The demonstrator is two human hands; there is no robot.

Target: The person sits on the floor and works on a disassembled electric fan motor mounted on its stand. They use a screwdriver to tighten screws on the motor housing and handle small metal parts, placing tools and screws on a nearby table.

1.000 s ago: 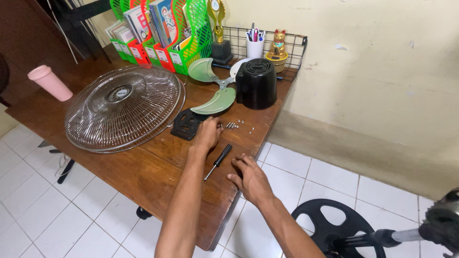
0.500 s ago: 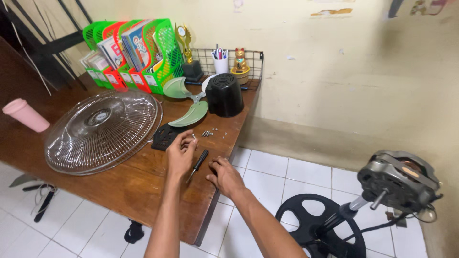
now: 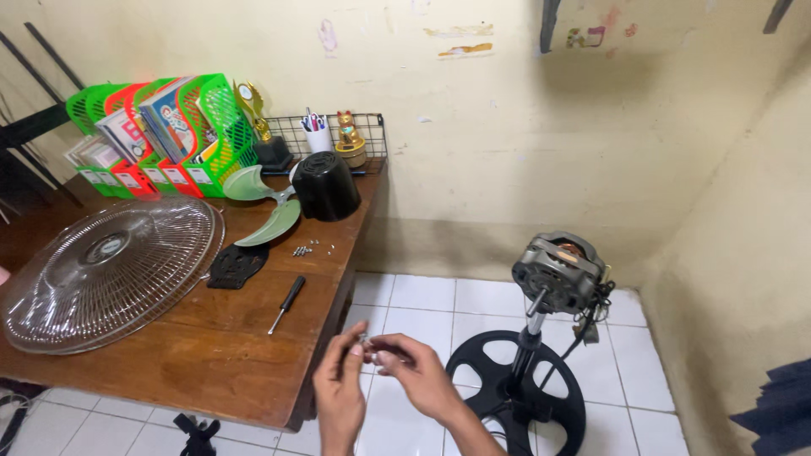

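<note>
Head view: the left hand and the right hand are meeting in front of the person, just off the near edge of the brown wooden surface and above the white tiled floor. Between their fingertips they are pinching a tiny silvery metal piece, probably a small screw, though it is too small to tell for certain. Both hands are closing narrowly around it, thumbs and forefingers touching it from either side.

Such a piece is likely feeling hard, stiff and nearly weightless, and smooth enough to be slipping out easily; a fingertip pinch across its length looks like the only workable hold, and a drop onto the tiles would be sending it rolling.

Ahead and to the left of the hands, a black-handled screwdriver is lying on the surface, with a little scatter of similar silvery screws farther on. Beyond those are lying a flat black plastic cover, a pale green fan blade and a black rounded motor housing. Far to the left a round clear wire fan guard is resting flat. To the right of the hands, a bare grey fan motor on a black round-based stand is standing on the floor.
</note>
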